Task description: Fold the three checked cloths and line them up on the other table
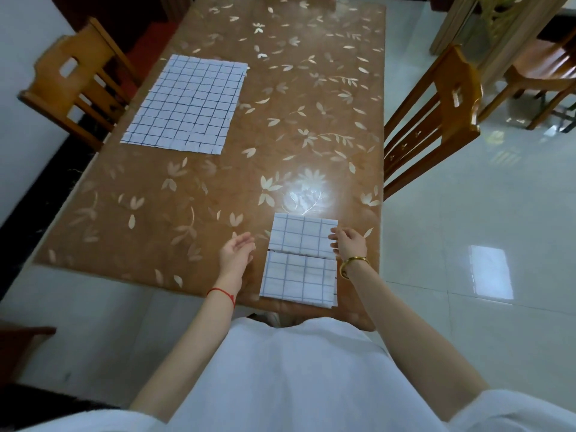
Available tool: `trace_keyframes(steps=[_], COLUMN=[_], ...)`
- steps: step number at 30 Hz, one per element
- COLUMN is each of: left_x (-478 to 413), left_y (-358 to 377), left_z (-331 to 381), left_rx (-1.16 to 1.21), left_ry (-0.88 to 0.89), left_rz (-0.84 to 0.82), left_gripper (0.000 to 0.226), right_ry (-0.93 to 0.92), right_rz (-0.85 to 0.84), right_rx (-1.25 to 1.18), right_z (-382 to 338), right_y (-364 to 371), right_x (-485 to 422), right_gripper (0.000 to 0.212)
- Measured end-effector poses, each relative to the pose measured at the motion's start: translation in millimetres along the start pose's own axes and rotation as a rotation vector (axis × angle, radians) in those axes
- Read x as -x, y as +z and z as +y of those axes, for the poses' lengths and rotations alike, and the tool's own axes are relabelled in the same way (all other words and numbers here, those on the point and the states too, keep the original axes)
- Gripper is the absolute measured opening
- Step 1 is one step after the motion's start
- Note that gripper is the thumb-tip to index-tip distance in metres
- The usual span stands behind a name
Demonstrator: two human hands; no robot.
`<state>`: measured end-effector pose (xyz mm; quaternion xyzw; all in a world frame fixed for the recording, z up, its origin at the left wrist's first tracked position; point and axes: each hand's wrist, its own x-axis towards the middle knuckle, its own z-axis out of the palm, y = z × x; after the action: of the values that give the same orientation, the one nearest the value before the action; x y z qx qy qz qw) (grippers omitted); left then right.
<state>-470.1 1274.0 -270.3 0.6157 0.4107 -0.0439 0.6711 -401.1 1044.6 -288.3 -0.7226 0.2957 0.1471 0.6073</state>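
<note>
Broadly, the long flower-patterned table (280, 135) carries all three task pieces. One large checked cloth (187, 104) lies spread flat at its far left, well apart from the others. The far folded cloth (300, 233) and the near folded cloth (299, 280) sit one behind the other by the near edge, just touching along a thin seam. The step in hand looks like squaring the far one against its neighbour. It would go best with light sideways nudges from both sides, so the right-hand edges come flush and the layers do not slide open. The near one already overhangs the table lip slightly, so any push should not go toward the body. The left hand (235, 254) hovers open and relaxed just left of the pair, holding nothing. The right hand (350, 243) rests loosely bent fingers against the far folded cloth's right edge, with no clear pinch. Around them, a wooden chair (78, 79) flanks the left side and a second chair (436, 120) the right, which would hamper walking round to the spread cloth. A gold bangle (352, 265) and a red cord (223, 293) sit on the wrists and might catch an edge.
</note>
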Motion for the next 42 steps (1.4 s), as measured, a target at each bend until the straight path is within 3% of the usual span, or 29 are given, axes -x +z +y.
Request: trace_keyframes(steps=[15,27,34,42], left_x=[71.6,116.2,135.1,157.5], left_y=[-91.2,-206.1,-319.3,-429.9], left_z=[-22.8,-28.0,-35.8,-38.6], left_rx=[0.330,0.519,0.541,0.553], left_ry=[0.117,0.175,0.221,0.274], left_rz=[0.271,0.585,0.677,0.771], left_gripper=[0.019,0.025,0.022,0.032], right_ry=[-0.112,-0.156,-0.132,-0.181], right_rz=[-0.466,-0.777,-0.906,-1.058], right_rx=[0.076,0.199,0.197,0.221], right_z=[-20.5,-25.1,-8.6,5.0], right_y=[58.4,185.9,287.6,388.8], right_x=[68.9,160.4,242.4,324.3], right_gripper=[0.024,0.016,0.018,0.014])
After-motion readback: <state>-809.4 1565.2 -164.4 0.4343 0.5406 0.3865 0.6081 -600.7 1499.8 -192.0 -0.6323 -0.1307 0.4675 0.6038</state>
